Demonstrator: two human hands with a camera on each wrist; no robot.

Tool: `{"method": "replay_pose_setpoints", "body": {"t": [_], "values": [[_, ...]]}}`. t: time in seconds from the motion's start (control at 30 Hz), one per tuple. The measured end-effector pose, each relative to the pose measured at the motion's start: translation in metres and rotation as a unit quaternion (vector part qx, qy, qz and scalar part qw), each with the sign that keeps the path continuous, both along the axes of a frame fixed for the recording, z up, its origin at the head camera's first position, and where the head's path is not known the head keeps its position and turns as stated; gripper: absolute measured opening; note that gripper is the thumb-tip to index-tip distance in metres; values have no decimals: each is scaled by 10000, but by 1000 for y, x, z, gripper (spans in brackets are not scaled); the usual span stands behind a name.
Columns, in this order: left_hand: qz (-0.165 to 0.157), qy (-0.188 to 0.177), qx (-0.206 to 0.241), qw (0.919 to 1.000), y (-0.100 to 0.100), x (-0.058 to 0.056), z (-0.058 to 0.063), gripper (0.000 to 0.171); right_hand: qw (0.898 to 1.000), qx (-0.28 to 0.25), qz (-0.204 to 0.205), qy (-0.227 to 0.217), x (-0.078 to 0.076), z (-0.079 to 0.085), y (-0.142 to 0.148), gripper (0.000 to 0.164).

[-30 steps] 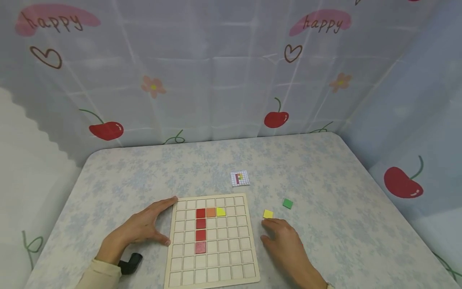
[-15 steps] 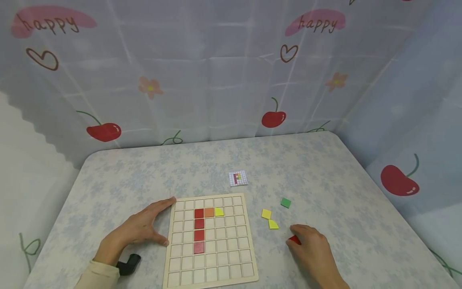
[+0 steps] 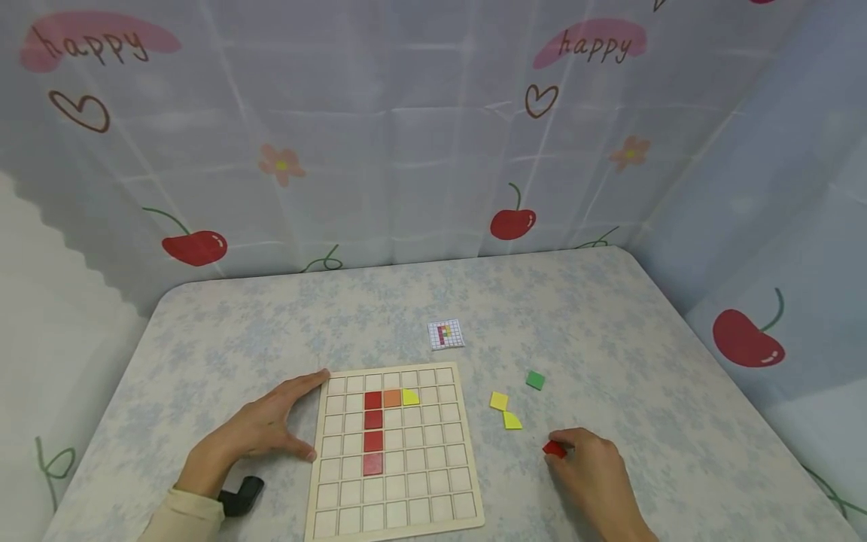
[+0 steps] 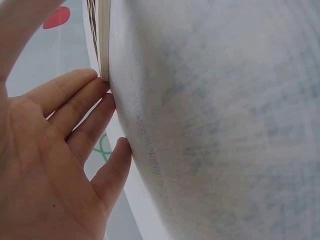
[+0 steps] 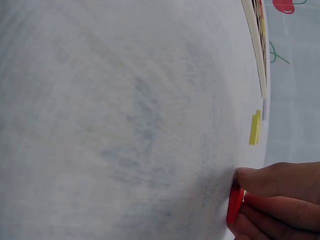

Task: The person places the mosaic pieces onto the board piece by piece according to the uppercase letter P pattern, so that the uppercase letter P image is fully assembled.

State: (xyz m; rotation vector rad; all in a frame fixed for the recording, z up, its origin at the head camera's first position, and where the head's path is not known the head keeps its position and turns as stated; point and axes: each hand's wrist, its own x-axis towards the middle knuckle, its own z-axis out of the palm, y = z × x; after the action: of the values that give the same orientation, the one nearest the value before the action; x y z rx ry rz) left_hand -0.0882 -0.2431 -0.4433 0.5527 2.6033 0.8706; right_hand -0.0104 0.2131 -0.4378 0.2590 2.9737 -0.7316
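A pale wooden grid board lies on the table. In its cells sit several red tiles in a column, an orange tile and a yellow quarter-round tile. My left hand rests at the board's left side, fingertips at its upper corner and thumb against its edge; in the left wrist view its fingers are nearly straight. Right of the board, my right hand pinches a loose red tile between thumb and fingers, low over the table. The right wrist view shows that red tile edge-on.
Between board and right hand lie a yellow square tile and another yellow quarter-round tile, with a green tile farther back. Behind the board is a small printed pattern card. A patterned curtain hangs behind the table.
My right hand has moved right and nearer, away from the yellow tiles, uncovering the quarter-round one. It now holds a red tile. The left hand has stayed at the board.
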Motion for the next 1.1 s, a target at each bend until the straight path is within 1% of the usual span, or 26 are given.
{"method": "replay_pose_setpoints", "body": {"t": [0.2,0.37,0.53,0.7,0.87,0.97,1.1], "values": [[18,-67,62,10000,-1,1,1,120,9999,-103,75,-108,-3,3,1,22],[20,-11,47,10000,-1,2,0,119,9998,-139,98,-118,-5,3,-2,19],[-38,39,78,10000,-2,1,-1,119,9993,-226,289,-47,-6,6,-12,18],[-17,59,26,10000,-1,1,0,119,9970,-190,694,281,-6,9,-30,19],[6,46,23,10000,0,1,2,118,9895,-458,1228,617,-7,9,-52,19],[13,40,30,10000,0,1,2,118,9815,-626,1637,772,-8,8,-66,18],[27,32,16,10000,0,1,3,119,9659,-747,2289,954,-10,8,-85,17]]}}
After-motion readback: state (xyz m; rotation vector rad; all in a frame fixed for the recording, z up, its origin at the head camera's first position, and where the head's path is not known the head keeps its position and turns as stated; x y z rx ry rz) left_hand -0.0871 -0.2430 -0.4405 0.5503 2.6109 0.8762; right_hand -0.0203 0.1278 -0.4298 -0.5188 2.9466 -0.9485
